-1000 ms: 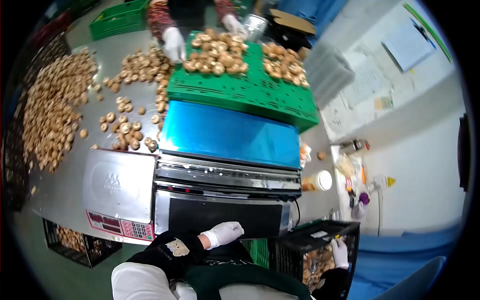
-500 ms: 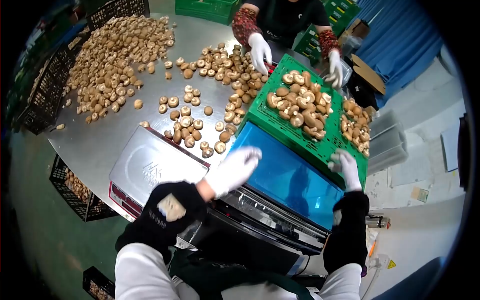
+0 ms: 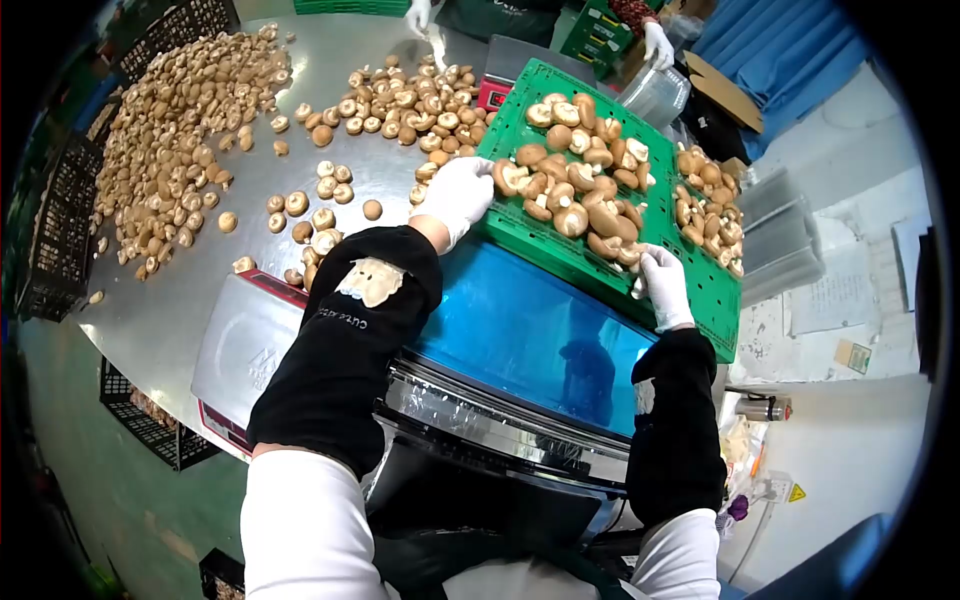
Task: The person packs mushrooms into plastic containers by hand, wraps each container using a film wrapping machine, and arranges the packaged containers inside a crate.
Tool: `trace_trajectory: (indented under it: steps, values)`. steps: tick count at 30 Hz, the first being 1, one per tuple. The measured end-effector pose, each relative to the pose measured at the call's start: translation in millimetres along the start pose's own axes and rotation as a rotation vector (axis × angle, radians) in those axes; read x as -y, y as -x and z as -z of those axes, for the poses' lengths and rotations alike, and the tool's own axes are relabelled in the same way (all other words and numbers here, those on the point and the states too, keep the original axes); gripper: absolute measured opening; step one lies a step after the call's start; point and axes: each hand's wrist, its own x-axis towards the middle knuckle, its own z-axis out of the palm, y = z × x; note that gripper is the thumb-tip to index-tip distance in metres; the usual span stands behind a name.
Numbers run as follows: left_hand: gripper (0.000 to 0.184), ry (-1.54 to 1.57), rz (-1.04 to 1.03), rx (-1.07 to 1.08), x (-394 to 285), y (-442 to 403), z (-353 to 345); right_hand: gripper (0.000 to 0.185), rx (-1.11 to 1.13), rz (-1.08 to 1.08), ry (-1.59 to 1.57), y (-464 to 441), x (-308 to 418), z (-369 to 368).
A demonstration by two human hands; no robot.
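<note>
Shiitake mushrooms (image 3: 585, 190) lie in a heap on an overturned-looking green plastic crate (image 3: 490, 225). My left hand (image 3: 457, 197), in a white glove, is at the heap's left end, its fingers curled together beside a mushroom cap. At the lower right end of the heap, my right hand (image 3: 660, 285), also gloved, has thumb and fingers pinched together against the outermost mushrooms. What either hand grips is too hidden to make out. Beneath both forearms is a machine with a blue top (image 3: 520, 330). A second group of shiitake mushrooms (image 3: 708, 205) sits to the right.
A metal table (image 3: 250, 165) carries a large mushroom pile (image 3: 170, 140) and smaller clusters. A scale (image 3: 245, 340) stands left of the blue top. Across the table, a co-worker's gloved hand (image 3: 657, 46) is by clear plastic trays (image 3: 655, 95). Black crates (image 3: 70, 225) line the left edge.
Both my hands have moved forward from over the blue surface to opposite ends of the mushroom heap, and their fingers have closed in. The camera view has shifted. The co-worker's hands have moved away from the crate.
</note>
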Motion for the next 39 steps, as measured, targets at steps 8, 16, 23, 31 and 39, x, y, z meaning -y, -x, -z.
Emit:
trace_trajectory:
  steps: [8, 16, 23, 31, 39]
  values:
    - [0.027, 0.031, -0.113, 0.123, -41.3, 105.7, 8.9, 0.020, -0.013, 0.029, -0.014, 106.6, -25.1, 38.6]
    - [0.028, -0.220, -0.032, 0.308, -29.3, 182.5, -23.4, 0.017, -0.056, -0.084, 0.067, 182.9, -95.5, 56.9]
    - [0.031, -0.372, 0.032, 0.520, -34.9, 188.0, -15.8, 0.019, -0.028, -0.114, 0.258, 194.6, -104.9, 60.4]
    - [0.039, -0.839, -0.746, 0.756, -48.8, 197.6, 56.9, 0.066, 0.236, 0.588, 1.342, 251.3, -57.0, 89.1]
    - [0.027, -0.868, -1.053, 1.022, -24.1, 191.6, 24.2, 0.040, 0.548, 1.043, 1.455, 227.1, -73.3, 68.3]
